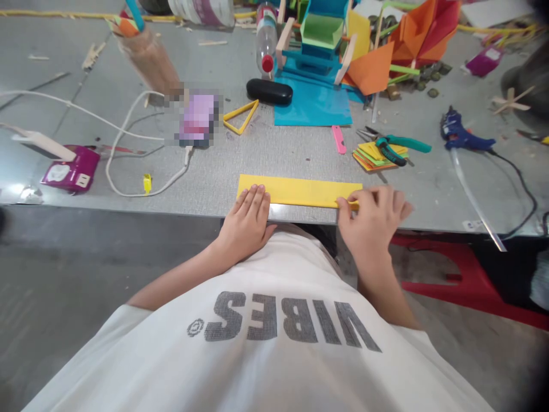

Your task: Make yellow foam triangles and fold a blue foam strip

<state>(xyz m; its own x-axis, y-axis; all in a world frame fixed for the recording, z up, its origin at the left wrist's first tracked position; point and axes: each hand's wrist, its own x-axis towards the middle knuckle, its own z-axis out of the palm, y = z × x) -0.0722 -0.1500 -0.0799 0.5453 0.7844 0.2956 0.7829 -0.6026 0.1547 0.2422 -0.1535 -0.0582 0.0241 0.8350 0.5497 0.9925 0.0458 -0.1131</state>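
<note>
A long folded strip of yellow paper [304,191] lies along the front edge of the grey table. My left hand [247,220] rests flat on its left end, fingers stretched out. At the right end, my right hand [369,214] pinches the lower edge of the strip between thumb and index finger, its other fingers raised. Beyond the strip lie a yellow triangle frame [241,118], a pink cutter [338,139] and a stack of small coloured papers [373,160] with teal-handled pliers [392,147] on top.
A blue glue gun [465,134] with a cord lies at the right. White cable [112,166] loops on the left near a purple holder [77,169]. Farther back are a black case [269,91], blue sheet [313,106], bottle [266,40] and a paper-and-wood model [321,34].
</note>
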